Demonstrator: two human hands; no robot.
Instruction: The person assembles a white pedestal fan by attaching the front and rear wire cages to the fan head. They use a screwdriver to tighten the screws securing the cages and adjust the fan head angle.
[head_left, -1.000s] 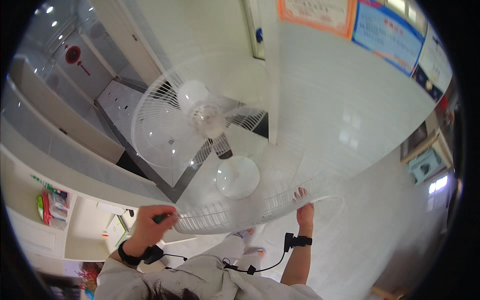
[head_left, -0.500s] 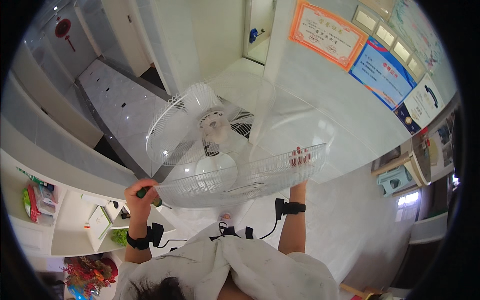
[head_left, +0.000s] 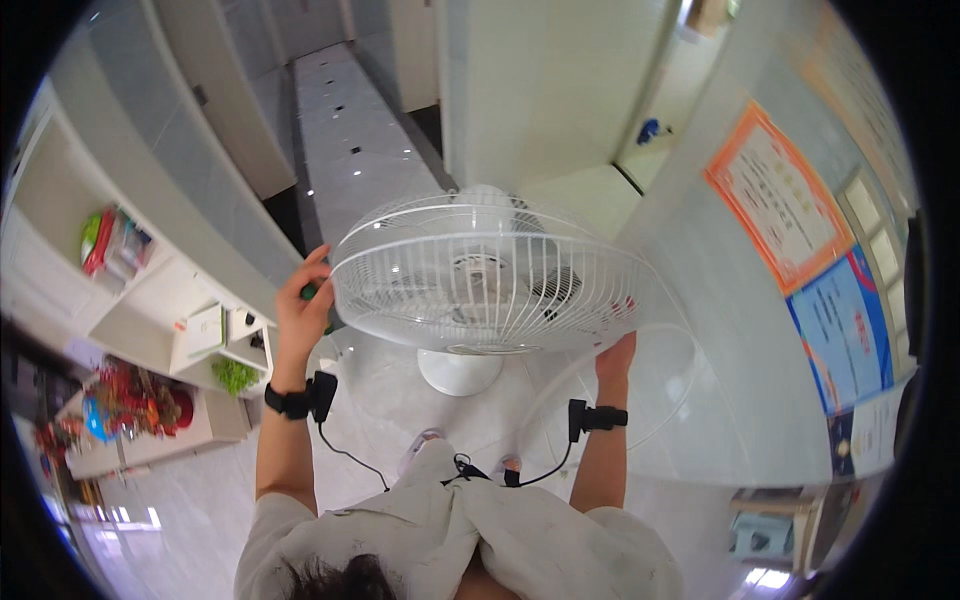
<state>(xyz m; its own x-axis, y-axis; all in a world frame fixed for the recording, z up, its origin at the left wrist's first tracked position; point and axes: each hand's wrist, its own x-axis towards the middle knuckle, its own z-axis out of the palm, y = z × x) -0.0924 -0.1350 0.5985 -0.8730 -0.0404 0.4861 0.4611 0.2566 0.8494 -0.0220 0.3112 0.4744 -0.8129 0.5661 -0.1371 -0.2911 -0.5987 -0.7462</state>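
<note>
The round white wire front grille [head_left: 440, 300] of a fan is tilted face-down between my hands, against or just in front of the rear grille [head_left: 400, 215]. Behind its wires I can make out the fan's pale centre; the white round base [head_left: 460, 372] stands on the floor below. At the left rim is my left hand [head_left: 303, 312], its fingers closed round a green-handled screwdriver [head_left: 309, 291] and touching the grille's edge. My right hand [head_left: 617, 355] grips the grille's right rim from below, its fingers partly seen through the wires.
Left of me is a white shelf unit [head_left: 140, 310] with packages, a small green plant [head_left: 235, 375] and a red flower arrangement [head_left: 140, 400]. Framed certificates [head_left: 780, 200] hang on the right wall. A pale blue stool [head_left: 762, 536] stands at the lower right.
The front grille has moved up and away from me, over the rear grille, with both hands still at its rim. My head view has turned, so the wall and shelves have shifted.
</note>
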